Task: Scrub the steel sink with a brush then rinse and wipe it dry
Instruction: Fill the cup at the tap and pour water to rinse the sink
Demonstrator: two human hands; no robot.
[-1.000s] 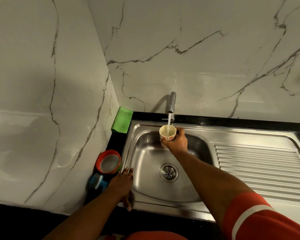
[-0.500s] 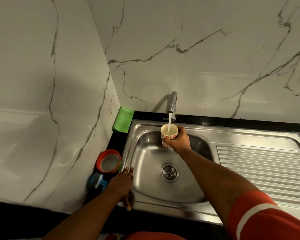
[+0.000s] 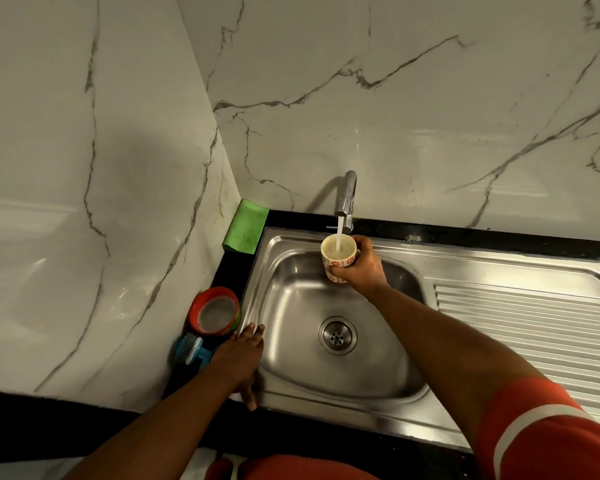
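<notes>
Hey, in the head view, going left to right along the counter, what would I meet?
Blue brush → red-rimmed container → green cloth → left hand on the sink rim → patterned cup under the tap → right hand → ribbed drainboard.

White marble-look walls [image 3: 430, 116] with thin grey veins meet in a corner at the far left, and a black countertop [image 3: 465, 232] runs along their foot. A folded green cloth [image 3: 246, 231] leans in that corner, propped against the left wall on the black ledge. Nearer along the same ledge sits a round tub with a red rim [image 3: 214, 311], its inside pale grey, with a band of green showing at its near edge. Just near of the tub lies something blue [image 3: 191, 349], partly hidden, so I cannot tell what it is. A red garment [image 3: 291, 468] shows along the bottom edge
</notes>
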